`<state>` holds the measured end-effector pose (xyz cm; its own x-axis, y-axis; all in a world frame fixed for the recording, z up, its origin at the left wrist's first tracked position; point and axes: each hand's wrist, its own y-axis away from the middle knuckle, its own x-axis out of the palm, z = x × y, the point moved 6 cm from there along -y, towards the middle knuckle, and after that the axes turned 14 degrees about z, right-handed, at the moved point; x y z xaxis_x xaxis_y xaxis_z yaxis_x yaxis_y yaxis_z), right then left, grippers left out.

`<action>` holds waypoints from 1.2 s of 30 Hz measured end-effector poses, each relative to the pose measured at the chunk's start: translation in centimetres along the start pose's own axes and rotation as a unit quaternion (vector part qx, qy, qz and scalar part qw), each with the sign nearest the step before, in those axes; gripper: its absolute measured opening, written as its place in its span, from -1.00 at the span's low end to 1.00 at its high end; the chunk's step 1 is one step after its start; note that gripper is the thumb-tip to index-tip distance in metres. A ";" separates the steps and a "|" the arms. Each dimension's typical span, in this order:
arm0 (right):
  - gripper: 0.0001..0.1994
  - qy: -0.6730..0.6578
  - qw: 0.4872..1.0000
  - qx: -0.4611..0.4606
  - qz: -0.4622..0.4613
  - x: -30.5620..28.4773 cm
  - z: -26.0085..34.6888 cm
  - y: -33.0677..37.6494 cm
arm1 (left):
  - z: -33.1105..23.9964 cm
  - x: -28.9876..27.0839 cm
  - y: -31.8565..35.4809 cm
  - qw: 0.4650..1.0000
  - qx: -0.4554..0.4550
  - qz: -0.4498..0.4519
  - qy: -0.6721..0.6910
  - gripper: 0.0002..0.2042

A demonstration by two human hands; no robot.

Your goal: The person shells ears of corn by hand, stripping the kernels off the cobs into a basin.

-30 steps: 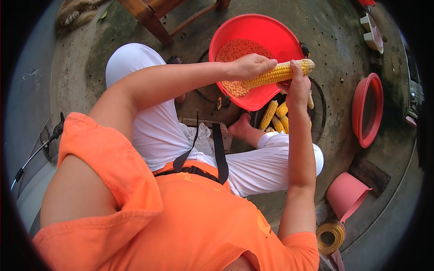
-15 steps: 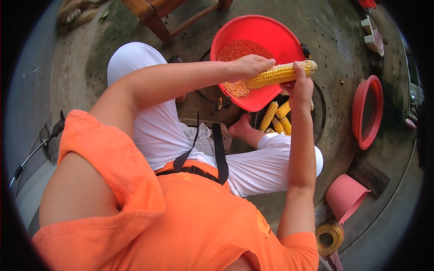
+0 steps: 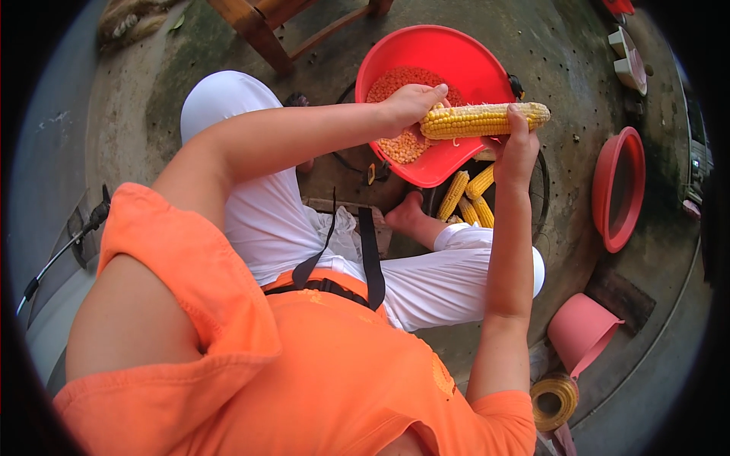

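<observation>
An ear of yellow corn [image 3: 479, 123] is held level over the near right part of a red basin [image 3: 471, 68]. Along its upper side runs a pale, rough strip without kernels. My right hand [image 3: 517, 152] grips its right end, thumb on top and fingers beneath. At the other end, my left hand [image 3: 411, 106] is closed around the tip, its thumb raised off the kernels and its fingers partly hidden. Loose orange-yellow corn kernels [image 3: 403, 148] lie in the basin. Several more ears of corn [image 3: 473, 201] rest in a dark container beside my foot.
A wooden stool [image 3: 262, 38] stands beyond my left knee. On the right are a round red tub [image 3: 606, 190], a pink bucket [image 3: 576, 327] and a yellow roll [image 3: 553, 401]. White containers [image 3: 628, 64] sit at the far right. My bare foot [image 3: 407, 216] is below the basin.
The ear of corn has turned to lie more level and shifted slightly right, showing more of the bare strip. My left hand has moved a little left, its thumb lifting from the ear.
</observation>
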<state>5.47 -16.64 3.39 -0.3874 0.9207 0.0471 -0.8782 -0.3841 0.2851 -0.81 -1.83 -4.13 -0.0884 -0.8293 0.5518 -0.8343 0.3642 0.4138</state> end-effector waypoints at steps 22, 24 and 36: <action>-0.68 -0.153 0.988 0.001 -0.003 -1.5 -1.1 -0.7 | -1.5 0.7 0.6 0.993 0.048 0.027 0.103 -0.61; -0.68 -0.161 0.987 0.007 0.001 -1.9 -1.5 -1.0 | -1.5 1.3 0.6 0.986 0.061 0.064 0.139 -0.59; -0.71 -0.194 0.981 0.009 0.009 -0.6 -1.7 -0.5 | -1.8 0.3 1.0 0.992 0.070 -0.030 0.105 -0.64</action>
<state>5.64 -17.09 1.57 -0.2644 0.8716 0.4128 -0.8656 -0.4032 0.2969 -0.73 -0.94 -2.22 0.0666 -0.7351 0.6747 -0.9032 0.2430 0.3539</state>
